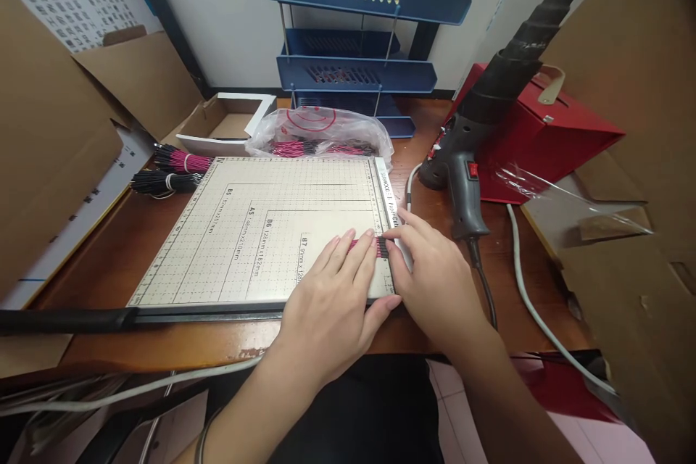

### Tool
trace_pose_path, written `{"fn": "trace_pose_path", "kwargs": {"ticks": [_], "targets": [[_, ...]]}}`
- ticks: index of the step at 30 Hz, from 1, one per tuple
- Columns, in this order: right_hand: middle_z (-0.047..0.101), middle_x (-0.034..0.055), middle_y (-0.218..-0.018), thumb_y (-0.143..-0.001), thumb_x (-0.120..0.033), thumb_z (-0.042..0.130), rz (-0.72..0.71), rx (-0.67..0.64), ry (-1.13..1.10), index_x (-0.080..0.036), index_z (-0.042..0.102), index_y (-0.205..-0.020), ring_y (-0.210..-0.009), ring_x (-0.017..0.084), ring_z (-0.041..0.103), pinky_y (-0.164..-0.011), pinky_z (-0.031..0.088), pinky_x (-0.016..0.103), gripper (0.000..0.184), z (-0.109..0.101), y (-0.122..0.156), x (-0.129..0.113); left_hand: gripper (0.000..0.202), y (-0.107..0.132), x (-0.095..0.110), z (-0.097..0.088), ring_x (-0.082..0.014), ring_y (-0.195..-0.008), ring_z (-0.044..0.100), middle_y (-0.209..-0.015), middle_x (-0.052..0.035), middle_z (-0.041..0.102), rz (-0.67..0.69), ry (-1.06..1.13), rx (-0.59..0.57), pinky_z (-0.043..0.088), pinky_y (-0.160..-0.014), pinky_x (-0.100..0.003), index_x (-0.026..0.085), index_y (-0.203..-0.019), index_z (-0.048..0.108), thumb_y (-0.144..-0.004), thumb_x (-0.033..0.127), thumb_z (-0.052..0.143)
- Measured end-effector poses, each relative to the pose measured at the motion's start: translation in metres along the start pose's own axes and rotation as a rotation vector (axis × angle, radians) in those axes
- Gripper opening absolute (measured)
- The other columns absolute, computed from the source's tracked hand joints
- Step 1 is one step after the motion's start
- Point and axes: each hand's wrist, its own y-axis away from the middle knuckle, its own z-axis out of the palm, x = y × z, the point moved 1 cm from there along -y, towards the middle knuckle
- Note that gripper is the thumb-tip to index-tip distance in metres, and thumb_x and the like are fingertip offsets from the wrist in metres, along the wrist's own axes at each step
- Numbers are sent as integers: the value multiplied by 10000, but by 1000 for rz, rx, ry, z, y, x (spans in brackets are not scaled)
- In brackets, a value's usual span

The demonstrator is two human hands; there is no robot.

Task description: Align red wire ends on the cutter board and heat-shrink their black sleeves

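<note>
Left hand (334,297) lies flat, grip released, fingers spread and pressing a row of thin red wires (365,244) onto the gridded cutting board (244,232), close to its right ruler edge on the worktop (125,261). The wires lie side by side, tipped in black. Right hand (429,272) meets those black tips with its fingertips; pinching or just touching, I cannot tell
</note>
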Motion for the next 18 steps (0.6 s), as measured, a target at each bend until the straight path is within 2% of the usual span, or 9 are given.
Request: {"fn": "trace_pose_path", "kwargs": {"ticks": [3,7,10,14,16,18], "targets": [[650,91,-1397,-942,-196,529,9,-12,-16,-203,682,-979,-1163,311,682,-888,544,476,158,3,1,1,658,0,-1,-1,-314,-1441,475,-1567,-158,475,-2,0,14,442,-1182,-475,33,-1483,499,-1084,513,289],[635,115,-1403,-941,-214,511,26,-4,-37,-199,657,-1017,-1198,308,660,-911,530,470,166,7,3,3,706,0,-1,-1,-307,-1411,512,-1541,-153,513,11,8,55,465,-1161,-470,55,-1459,529,-1063,588,290],[643,91,-1395,-941,-237,517,49,4,-62,-211,667,-984,-1184,304,665,-918,524,471,158,7,4,3,741,0,-1,-2,-326,-1406,513,-1506,-131,559,24,12,46,472,-1151,-482,50,-1452,533,-1049,622,292],[628,80,-1415,-933,-216,506,50,1,-115,-207,661,-915,-1222,308,642,-959,510,480,156,-1,-4,5,718,0,-1,-3,-347,-1413,499,-1517,-116,549,32,20,9,474,-1144,-501,63,-1455,537,-1051,611,308],[633,85,-1400,-948,-229,489,76,44,-222,-207,643,-971,-1240,284,633,-991,504,454,158,-7,-11,9,712,-1,-2,-4,-351,-1411,500,-1516,-114,550,30,22,4,472,-1145,-503,61,-1444,548,-1055,604,303],[675,86,-1321,-972,-295,486,162,78,-312,-218,616,-1098,-1185,260,662,-970,517,421,196,-12,-17,12,705,-1,-2,-4,-352,-1414,496,-1520,-112,546,33,23,7,469,-1149,-502,59,-1431,560,-1059,596,296]]}}
